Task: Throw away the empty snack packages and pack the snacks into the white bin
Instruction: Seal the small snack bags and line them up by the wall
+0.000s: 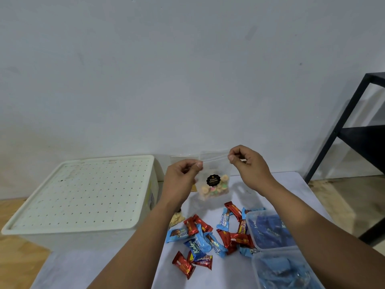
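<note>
I hold a clear zip bag of small coloured biscuits with a black round label up above the table. My left hand pinches its zip strip at the left end and my right hand pinches it at the right end. The white bin stands at the left with its perforated lid on. Red and blue wrapped snacks lie scattered on the white table below the bag. Another clear bag of pale biscuits lies partly hidden under my left forearm.
Two clear plastic tubs holding blue wrappers sit at the right front edge of the table. A black metal shelf frame stands at the far right. A plain wall is close behind. Wooden floor shows on both sides.
</note>
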